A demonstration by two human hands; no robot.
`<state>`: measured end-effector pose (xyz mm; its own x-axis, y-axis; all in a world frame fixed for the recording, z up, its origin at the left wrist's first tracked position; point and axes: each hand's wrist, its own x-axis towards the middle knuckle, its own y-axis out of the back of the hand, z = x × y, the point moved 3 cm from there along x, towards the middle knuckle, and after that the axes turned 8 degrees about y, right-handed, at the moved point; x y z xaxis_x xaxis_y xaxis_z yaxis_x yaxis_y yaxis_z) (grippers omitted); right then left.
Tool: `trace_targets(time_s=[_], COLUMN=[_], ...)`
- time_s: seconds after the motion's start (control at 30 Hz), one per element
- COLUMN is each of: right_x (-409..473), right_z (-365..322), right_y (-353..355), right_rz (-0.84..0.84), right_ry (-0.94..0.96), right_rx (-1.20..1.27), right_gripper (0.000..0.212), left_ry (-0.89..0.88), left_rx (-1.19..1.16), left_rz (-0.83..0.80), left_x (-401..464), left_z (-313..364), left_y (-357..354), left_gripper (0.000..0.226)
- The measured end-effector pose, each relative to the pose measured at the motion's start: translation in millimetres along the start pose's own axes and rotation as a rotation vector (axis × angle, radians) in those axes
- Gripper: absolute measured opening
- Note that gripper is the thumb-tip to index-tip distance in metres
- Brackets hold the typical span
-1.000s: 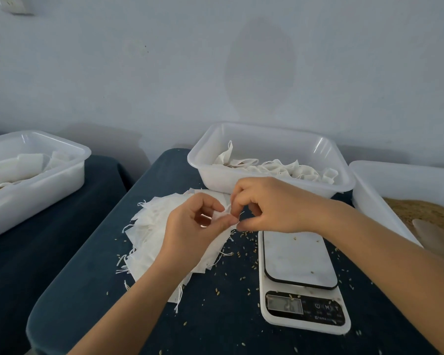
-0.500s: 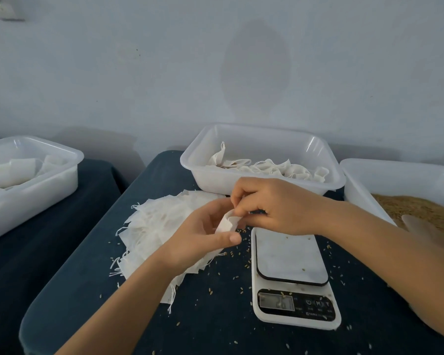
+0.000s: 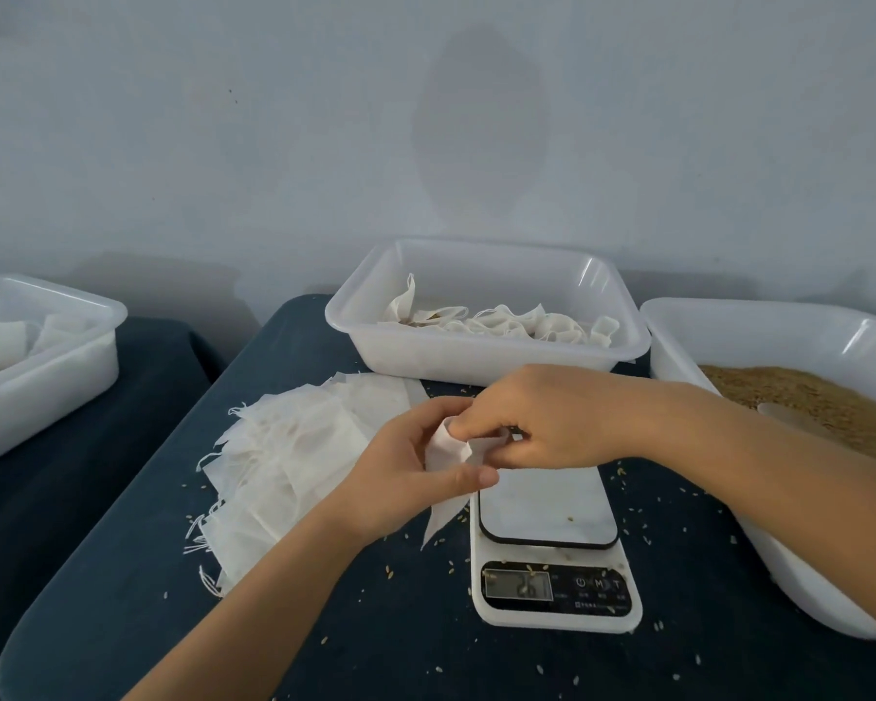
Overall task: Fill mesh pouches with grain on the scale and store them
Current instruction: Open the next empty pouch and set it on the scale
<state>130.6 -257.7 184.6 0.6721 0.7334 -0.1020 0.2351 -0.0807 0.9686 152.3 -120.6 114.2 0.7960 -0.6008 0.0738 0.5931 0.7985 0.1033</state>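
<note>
Nearest, at about 6 o'clock, the white kitchen scale (image 3: 552,548) sits on the dark blue worktop (image 3: 122,574), its platform bare but for a few grains and its display at the near edge; loose grains (image 3: 390,571) are scattered on the cloth around it. Just beyond the scale's far left corner, the two hands meet over one small white mesh pouch (image 3: 448,450). The left hand (image 3: 405,473) curls around the pouch from the 9 o'clock side with the thumb laid across its front, and a corner of the pouch hangs down below that thumb. The right hand (image 3: 542,422) comes in from 3 o'clock and pinches the pouch's upper edge with bent fingertips. At 9 o'clock from the hands lies a fanned pile of empty pouches (image 3: 284,462) with drawstrings trailing. At 3 o'clock, a white tub (image 3: 780,321) holds brown grain (image 3: 800,397). Farther off, at 12 o'clock, a white bin (image 3: 476,356) contains filled pouches (image 3: 507,323). At 10 o'clock, on a separate dark surface, stands another white bin (image 3: 46,371) holding pale folded items.
</note>
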Motion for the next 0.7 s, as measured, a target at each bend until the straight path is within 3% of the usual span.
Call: trace_targets(time_s=[0.13, 0.3, 0.5, 0.7], right_x=[-15.4, -42.2, -70.6, -93.5], right_z=[8.7, 15.9, 18.0, 26.6], right_y=[0.5, 7.9, 17.6, 17.7], right_rz=[-0.02, 0.004, 0.162, 0.189], right_ry=[0.0, -0.054, -0.087, -0.165], right_rx=[-0.062, -0.04, -0.039, 0.057], right_gripper=[0.006, 0.023, 0.022, 0.031], left_ry=[0.032, 0.017, 0.016, 0.025], left_rx=[-0.093, -0.111, -0.139, -0.11], left_rz=[-0.062, -0.087, -0.104, -0.09], left_x=[6.9, 21.3, 35.3, 41.9], left_z=[-0.3, -0.8, 0.3, 5.8], left_y=[-11.4, -29.2, -57.0, -73.8], left_gripper=[0.041, 0.043, 0.051, 0.044])
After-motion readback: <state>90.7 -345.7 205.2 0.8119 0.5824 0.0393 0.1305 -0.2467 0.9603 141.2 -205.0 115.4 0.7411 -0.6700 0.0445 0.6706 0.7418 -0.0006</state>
